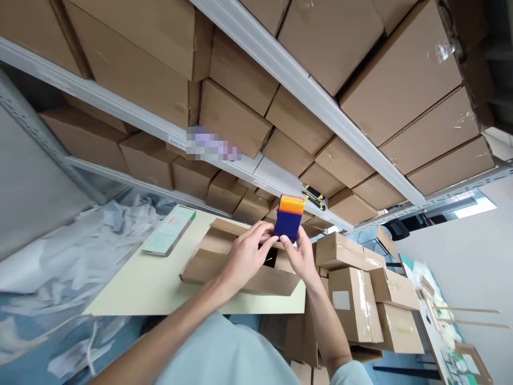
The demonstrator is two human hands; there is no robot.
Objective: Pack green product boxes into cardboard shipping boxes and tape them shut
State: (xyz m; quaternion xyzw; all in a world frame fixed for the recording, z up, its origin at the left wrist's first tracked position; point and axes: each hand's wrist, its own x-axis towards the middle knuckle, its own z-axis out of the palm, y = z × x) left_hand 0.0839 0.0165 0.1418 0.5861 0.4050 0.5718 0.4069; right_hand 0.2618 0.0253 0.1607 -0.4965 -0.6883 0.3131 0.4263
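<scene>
A small dark blue box with an orange top end [289, 222] is held upright between my two hands. My left hand [249, 251] grips its lower left edge, thumb and fingertips closed. On the right, my right hand [300, 258] has its thumb against the lower front of the box and its fingers behind the side. Both hands are above an open cardboard box [256, 283], whose flaps are folded outward. Something black lies inside this carton, mostly hidden by my hands.
The carton rests on a pale table [136, 286], with a flat light green box [170, 231] to its left. Shelves [320, 101] full of cartons rise behind, bearing yellow-and-black utility knives [315, 198]. Stacked cartons [355, 305] stand at right; crumpled white sheeting [96, 240] lies left.
</scene>
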